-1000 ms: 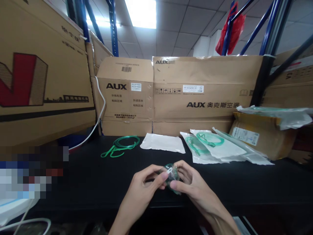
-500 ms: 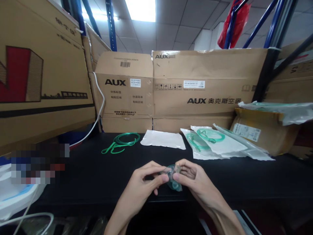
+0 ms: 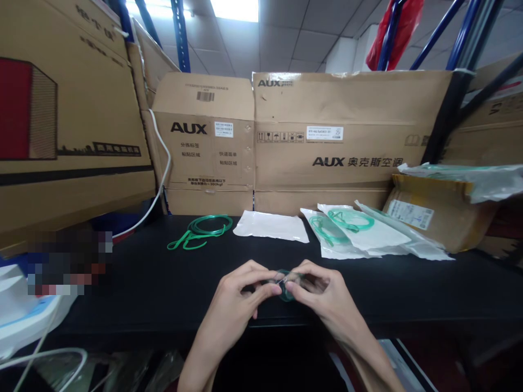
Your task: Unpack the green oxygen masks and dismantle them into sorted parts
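Note:
Both hands meet just above the front of the black table, pinching a small see-through green oxygen mask between them. My left hand grips its left side with thumb and forefinger. On the other side, my right hand presses its thumb near the middle of the mask, the fingers curled behind. Fingers cover much of the mask, and its finer parts are blurred. Farther back on the left lie a coil of green tubing and a green strap.
A white pouch lies flat behind my hands. Several clear-and-white packs with green tubing overlap to its right, beside a taped brown carton. Large cardboard panels wall off the back. A white cable hangs at left.
The view has tipped slightly, so the background sits a little higher. Both hands still hold the mask; its lower part now shows less, and the right hand has turned slightly.

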`<state>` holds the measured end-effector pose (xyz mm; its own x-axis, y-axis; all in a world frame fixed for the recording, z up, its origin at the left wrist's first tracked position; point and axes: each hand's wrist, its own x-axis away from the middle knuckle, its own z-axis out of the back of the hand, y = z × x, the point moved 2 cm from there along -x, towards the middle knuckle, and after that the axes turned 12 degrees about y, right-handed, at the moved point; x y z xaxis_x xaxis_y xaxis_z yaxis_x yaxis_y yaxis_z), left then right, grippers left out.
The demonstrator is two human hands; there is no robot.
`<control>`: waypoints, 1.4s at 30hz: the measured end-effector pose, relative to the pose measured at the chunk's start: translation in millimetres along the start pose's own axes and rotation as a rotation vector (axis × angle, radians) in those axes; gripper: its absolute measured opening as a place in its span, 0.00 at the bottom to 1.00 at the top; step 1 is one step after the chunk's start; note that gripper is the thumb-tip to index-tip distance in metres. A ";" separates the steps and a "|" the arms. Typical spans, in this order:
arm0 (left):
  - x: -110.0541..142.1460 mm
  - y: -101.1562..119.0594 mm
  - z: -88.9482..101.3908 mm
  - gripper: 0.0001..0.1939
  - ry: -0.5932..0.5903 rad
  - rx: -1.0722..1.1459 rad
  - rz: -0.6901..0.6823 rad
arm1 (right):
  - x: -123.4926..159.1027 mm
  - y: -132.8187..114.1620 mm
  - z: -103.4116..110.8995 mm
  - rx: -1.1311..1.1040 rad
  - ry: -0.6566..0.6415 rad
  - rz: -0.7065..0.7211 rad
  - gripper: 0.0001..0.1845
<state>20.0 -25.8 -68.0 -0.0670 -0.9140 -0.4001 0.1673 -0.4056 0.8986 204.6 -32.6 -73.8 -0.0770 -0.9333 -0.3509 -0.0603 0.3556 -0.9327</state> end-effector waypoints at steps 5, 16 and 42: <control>1.5 0.2 1.3 0.11 0.004 -0.057 -0.043 | -0.8 -0.2 1.9 0.037 -0.021 0.027 0.07; 4.7 0.7 1.3 0.11 -0.028 -0.025 -0.048 | -0.9 -4.8 4.6 0.044 -0.085 0.039 0.09; 8.2 1.6 1.7 0.09 -0.015 -0.069 -0.075 | -1.3 1.1 8.3 0.023 -0.153 0.036 0.06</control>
<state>18.0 -34.0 -69.6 -0.0969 -0.8813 -0.4626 0.2286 -0.4721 0.8514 212.9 -31.4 -75.1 0.0744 -0.9175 -0.3907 -0.0371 0.3890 -0.9205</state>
